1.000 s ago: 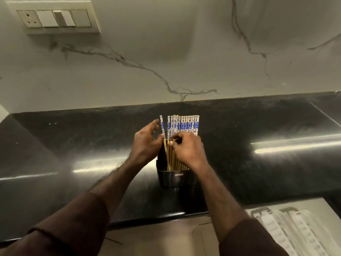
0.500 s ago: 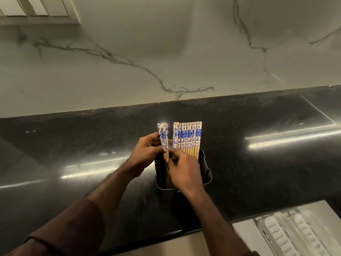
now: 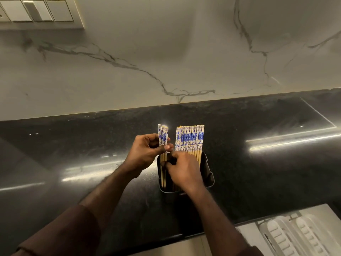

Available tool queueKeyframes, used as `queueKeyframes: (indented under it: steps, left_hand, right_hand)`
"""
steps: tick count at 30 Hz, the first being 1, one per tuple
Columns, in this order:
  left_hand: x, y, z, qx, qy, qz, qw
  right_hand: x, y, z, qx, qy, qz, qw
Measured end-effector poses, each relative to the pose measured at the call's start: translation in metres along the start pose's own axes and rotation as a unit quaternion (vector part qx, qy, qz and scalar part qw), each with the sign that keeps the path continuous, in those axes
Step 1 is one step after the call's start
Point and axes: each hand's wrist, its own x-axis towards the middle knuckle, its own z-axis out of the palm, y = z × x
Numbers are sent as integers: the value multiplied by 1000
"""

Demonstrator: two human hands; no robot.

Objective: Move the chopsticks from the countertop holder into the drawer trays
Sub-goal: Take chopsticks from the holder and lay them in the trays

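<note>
The fingers [image 3: 167, 147] of the left hand [image 3: 143, 154] are pinched around a small cluster of chopsticks [image 3: 162, 138], thumb across the front just below the blue-and-white patterned tops. That cluster looks like 3 sticks, though overlap makes the count unsure. Their plain lower ends reach down inside the holder [image 3: 208, 174], so they are separated from the rest but not lifted clear.

The right hand [image 3: 184, 170] sits just beside, its fingers curled down into the mouth of the holder against the shafts. Whether they are gripping a stick or only parting the row cannot be told, because the back of the hand hides the tips.

Behind the right hand stands the main row of chopsticks [image 3: 190, 139], upright and packed side by side along the holder's far wall. About 11 tops show, with a narrow gap between this row and the pinched cluster.

The holder is 1 dark, rounded-rectangular cup standing on the black surface [image 3: 73, 145], well short of the marble wall [image 3: 166, 52]. At the lower right, below the surface's front edge, an open drawer holds pale trays [image 3: 287, 235]; 2 ribbed channels are visible, and no chopsticks can be seen in them.

By that evidence the task is at its very start: nothing is transferred, and every stick in view is yet to travel to the trays.
</note>
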Motion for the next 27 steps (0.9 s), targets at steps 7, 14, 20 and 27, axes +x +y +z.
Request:
queueKeyframes:
  steps: [7,14,20,27]
  left_hand:
    - [-8,45,0,-8,-4,63,998]
    - [-22,109,7,65,30,180,981]
    - [-52,136,10,86,63,230,967]
    - [-107,157,18,74,53,241,966]
  right_hand:
    - [-8,-7,-20,69,-15,-51,996]
    - [-22,-10,-40,182,-106,-69,975]
    - [-54,-16,-57,282,-128,-62,949]
    - [-123,-18,-74,369,-145,-56,916]
